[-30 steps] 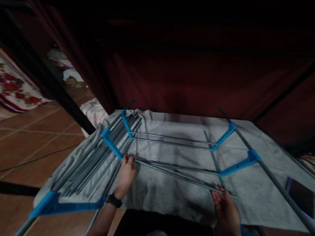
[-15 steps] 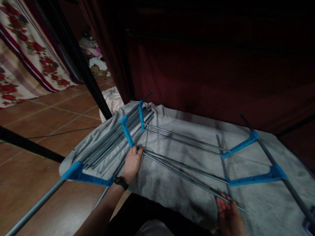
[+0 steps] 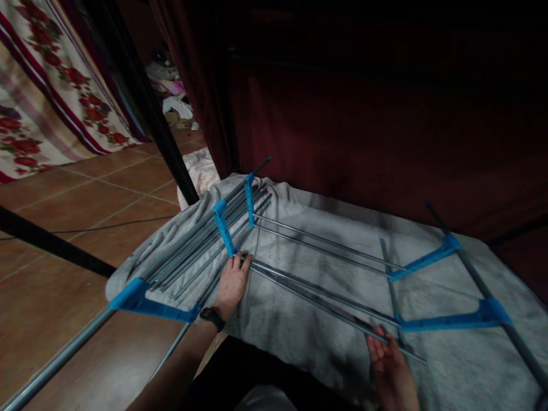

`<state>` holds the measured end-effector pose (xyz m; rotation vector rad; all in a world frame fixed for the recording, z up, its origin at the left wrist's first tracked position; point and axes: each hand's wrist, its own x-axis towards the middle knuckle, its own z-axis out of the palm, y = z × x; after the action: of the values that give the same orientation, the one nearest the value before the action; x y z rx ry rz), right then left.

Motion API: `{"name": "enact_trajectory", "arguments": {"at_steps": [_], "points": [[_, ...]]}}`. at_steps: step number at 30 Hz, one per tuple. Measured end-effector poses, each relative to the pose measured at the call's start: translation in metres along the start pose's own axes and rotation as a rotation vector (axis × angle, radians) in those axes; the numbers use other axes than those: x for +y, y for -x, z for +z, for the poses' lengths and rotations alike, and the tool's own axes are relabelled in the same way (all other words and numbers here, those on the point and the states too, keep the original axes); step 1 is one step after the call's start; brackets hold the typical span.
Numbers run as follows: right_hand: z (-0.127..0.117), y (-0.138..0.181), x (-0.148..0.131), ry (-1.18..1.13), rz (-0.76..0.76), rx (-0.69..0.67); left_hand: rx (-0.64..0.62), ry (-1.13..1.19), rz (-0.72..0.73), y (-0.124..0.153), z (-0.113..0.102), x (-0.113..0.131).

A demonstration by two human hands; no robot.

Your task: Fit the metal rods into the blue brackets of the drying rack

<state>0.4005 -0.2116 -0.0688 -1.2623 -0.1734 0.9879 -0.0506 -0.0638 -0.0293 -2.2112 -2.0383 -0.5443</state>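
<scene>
My left hand (image 3: 233,281), a dark watch on its wrist, is closed around the near end of a loose grey metal rod (image 3: 317,302), just below a blue plastic bracket (image 3: 224,228). Its fingers hide that rod end. Toward the rod's other end, my right hand (image 3: 389,365) pinches it from below, palm up. The rod runs slantwise in front of another rod that meets the right-hand blue bracket (image 3: 454,319). Two thinner rods (image 3: 325,240) span between the brackets farther back.
Several loose grey rods (image 3: 192,245) lie bundled at the left on a grey blanket (image 3: 308,342). A front-left blue bracket (image 3: 149,305) joins a long tube (image 3: 60,357). Dark posts (image 3: 165,131) and a maroon curtain (image 3: 363,131) surround the blanket; a tiled floor (image 3: 103,200) lies left.
My right hand has slid a little left along the rod, its fingers shifting. My left hand stays at the bracket. The whole view has turned slightly.
</scene>
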Motion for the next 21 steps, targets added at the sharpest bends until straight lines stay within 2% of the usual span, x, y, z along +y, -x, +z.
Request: {"name": "enact_trajectory", "arguments": {"at_steps": [3,7,13,18,21], "points": [[0.009,0.0,0.004,-0.022,0.045,0.03,0.098,0.192,-0.049,0.0,0.009,-0.006],[0.013,-0.003,0.009,0.022,0.016,0.035,0.208,0.406,-0.182,0.0,0.029,-0.009],[0.006,-0.009,0.014,0.045,0.021,0.052,0.205,0.4,-0.209,0.008,0.046,0.002],[0.004,-0.01,0.018,-0.017,0.026,0.092,0.205,0.445,-0.204,0.009,0.044,0.001],[0.002,-0.013,0.022,-0.013,0.004,0.068,0.242,0.519,-0.255,0.008,0.041,-0.002]]}}
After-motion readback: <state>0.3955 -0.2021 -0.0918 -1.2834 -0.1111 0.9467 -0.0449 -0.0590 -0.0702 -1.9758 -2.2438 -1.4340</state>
